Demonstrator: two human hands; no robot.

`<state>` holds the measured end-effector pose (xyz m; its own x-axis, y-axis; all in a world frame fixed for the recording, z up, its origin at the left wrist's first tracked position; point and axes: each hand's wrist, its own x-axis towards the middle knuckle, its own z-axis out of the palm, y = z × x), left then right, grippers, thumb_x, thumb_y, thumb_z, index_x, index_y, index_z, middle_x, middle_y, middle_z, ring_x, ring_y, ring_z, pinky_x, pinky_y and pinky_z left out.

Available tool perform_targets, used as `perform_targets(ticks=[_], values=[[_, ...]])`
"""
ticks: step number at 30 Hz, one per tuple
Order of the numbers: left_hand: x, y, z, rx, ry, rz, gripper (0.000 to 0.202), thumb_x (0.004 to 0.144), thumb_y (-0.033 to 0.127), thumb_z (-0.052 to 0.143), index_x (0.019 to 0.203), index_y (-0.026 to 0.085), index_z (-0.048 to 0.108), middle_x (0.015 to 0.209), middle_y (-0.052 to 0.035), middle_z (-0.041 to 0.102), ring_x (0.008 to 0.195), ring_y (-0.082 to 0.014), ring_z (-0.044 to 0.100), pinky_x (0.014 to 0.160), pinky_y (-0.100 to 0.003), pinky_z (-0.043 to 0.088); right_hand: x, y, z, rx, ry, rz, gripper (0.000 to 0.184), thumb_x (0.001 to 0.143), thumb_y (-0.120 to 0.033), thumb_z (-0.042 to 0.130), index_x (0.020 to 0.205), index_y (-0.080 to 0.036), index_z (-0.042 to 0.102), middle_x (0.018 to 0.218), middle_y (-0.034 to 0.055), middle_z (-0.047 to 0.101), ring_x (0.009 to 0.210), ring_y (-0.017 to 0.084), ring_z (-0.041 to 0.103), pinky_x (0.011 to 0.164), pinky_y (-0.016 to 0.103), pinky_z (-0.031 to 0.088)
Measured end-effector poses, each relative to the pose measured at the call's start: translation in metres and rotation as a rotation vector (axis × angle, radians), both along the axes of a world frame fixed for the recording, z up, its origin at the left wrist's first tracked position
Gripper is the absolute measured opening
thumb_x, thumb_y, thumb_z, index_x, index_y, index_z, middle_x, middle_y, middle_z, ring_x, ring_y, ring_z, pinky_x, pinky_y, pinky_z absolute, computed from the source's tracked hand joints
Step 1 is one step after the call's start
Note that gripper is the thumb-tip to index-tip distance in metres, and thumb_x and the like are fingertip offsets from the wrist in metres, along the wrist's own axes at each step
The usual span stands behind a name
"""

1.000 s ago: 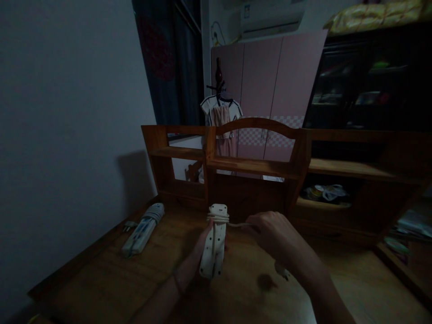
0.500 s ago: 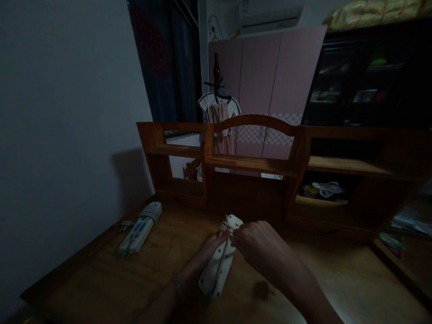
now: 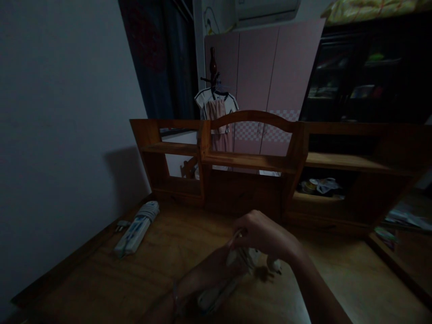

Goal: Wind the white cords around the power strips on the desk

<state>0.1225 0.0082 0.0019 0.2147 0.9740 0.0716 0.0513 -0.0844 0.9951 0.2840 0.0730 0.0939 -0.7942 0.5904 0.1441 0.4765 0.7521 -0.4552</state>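
My left hand (image 3: 224,263) is closed around a white power strip (image 3: 219,297), which lies slanted low over the table and is partly hidden by the hand and blurred. Above its upper end, my right hand (image 3: 258,231) has its fingers closed in a pinch on the strip's pale cord (image 3: 239,233). Loops of the cord lie about the strip's far end. A white plug (image 3: 274,264) hangs beneath my right wrist. To the left, a second white power strip (image 3: 137,231) rests on the table with its cord wound round one end.
The wooden table (image 3: 162,265) carries a wooden shelf unit (image 3: 249,159) along its back edge. A plastic bag (image 3: 327,185) sits in its right compartment. A wall (image 3: 67,135) bounds the left side. Behind stand a pink wardrobe (image 3: 253,72) and hanging clothes (image 3: 216,105).
My right hand has moved right and bent over the strip's far end, carrying the cord. The strip has tipped and is more hidden, and the plug has come into sight.
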Motion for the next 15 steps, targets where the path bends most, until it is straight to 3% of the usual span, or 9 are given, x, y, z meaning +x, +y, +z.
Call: perform_targets(ticks=[7,12,15], values=[[0.003,0.003,-0.012,0.051,0.259,-0.051,0.040,0.074,0.026,0.065,0.113,0.020,0.066,0.112,-0.0083,0.066,0.101,-0.0312,0.059,0.085,-0.038,0.047,-0.011,-0.004,-0.005,0.055,-0.029,0.007,0.004,0.076,-0.021,0.070,0.076,-0.019,0.073,0.069,0.0011,0.068,0.061,0.011,0.059,0.052,0.019,0.031],[0.004,0.000,-0.005,0.072,0.193,-0.102,0.049,0.073,0.027,0.066,0.121,0.021,0.061,0.119,-0.0070,0.063,0.108,-0.0306,0.057,0.091,-0.036,0.045,-0.005,0.007,-0.006,-0.034,0.033,0.033,0.010,0.075,-0.028,0.072,0.079,-0.018,0.072,0.069,-0.0008,0.067,0.063,0.011,0.060,0.052,0.018,0.033],[0.002,0.000,-0.006,0.082,0.203,-0.163,0.046,0.069,0.023,0.070,0.114,0.022,0.066,0.109,-0.0046,0.067,0.100,-0.0283,0.060,0.088,-0.033,0.046,0.000,0.018,-0.011,-0.107,0.091,0.056,0.021,0.070,-0.036,0.076,0.075,-0.016,0.070,0.066,-0.0018,0.064,0.063,0.010,0.058,0.052,0.017,0.034]])
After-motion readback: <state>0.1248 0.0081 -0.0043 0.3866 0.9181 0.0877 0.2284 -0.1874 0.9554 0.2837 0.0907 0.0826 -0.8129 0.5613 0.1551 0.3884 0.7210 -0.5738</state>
